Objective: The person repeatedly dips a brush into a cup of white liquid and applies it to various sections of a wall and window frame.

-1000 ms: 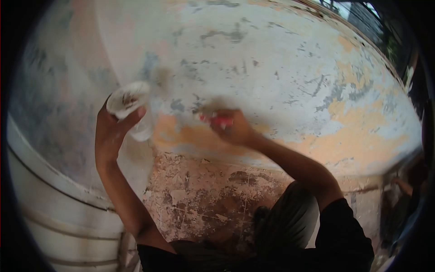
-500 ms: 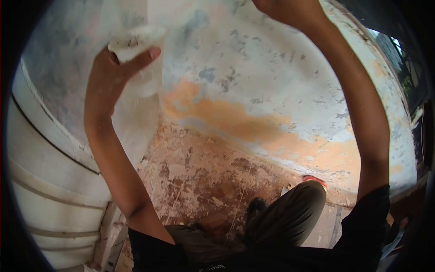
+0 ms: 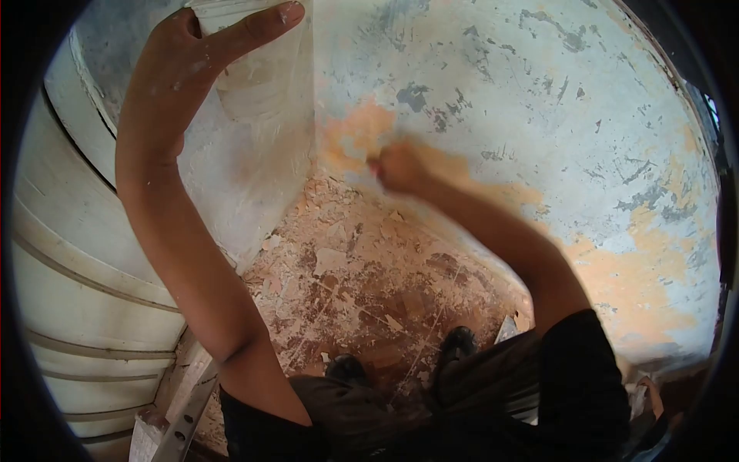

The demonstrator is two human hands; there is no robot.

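My left hand (image 3: 185,65) is raised at the upper left, wrapped around a whitish plastic tub (image 3: 231,11), thumb stretched along its near side. The tub's upper part is cut off by the frame edge. White smears mark the back of that hand. My right hand (image 3: 400,169) is a blurred fist low in front of the peeling wall (image 3: 493,85), near an orange patch (image 3: 358,127). A small reddish spot shows at its fingers; I cannot tell what the fist holds.
Paint flakes litter the reddish-brown floor (image 3: 346,269) around my shoes (image 3: 458,343). At the left is a cream ribbed panel (image 3: 92,308), with a metal strip with holes (image 3: 185,427) near its base. Another person's hand (image 3: 654,396) appears at the lower right.
My right hand has swung down from the top edge to the lower wall. My left hand and the tub sit higher in view. The red object by my knee no longer shows.
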